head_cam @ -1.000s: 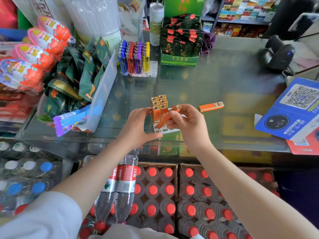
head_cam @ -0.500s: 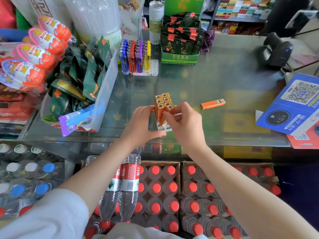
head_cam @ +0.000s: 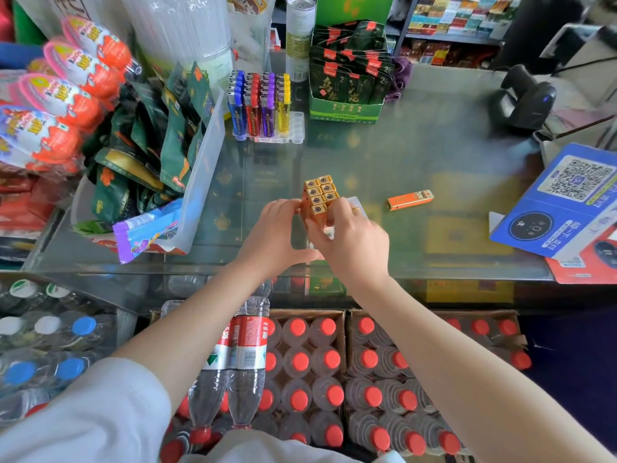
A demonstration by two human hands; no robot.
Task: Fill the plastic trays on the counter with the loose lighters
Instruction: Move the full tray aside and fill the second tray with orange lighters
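Observation:
Several orange lighters (head_cam: 319,195) with gold tops stand upright in a small clear tray (head_cam: 355,203) near the counter's front edge. My left hand (head_cam: 273,233) steadies the block's left side, thumb stretched under it. My right hand (head_cam: 350,240) pinches the nearest standing lighter (head_cam: 318,212) at the front of the block. One loose orange lighter (head_cam: 410,199) lies flat on the glass to the right. A second clear tray (head_cam: 295,128) at the back holds blue, red, purple and yellow lighters (head_cam: 260,103), with its right column of slots vacant.
A clear bin of snack packets (head_cam: 200,168) stands at left. A green tea box (head_cam: 345,108) sits behind. A barcode scanner (head_cam: 522,98) and a blue QR-code stand (head_cam: 564,202) occupy the right. Bottled water crates (head_cam: 320,369) lie below the counter.
The orange lighter my right hand held tilted has gone upright into the front of the block. Both hands have closed in around the tray.

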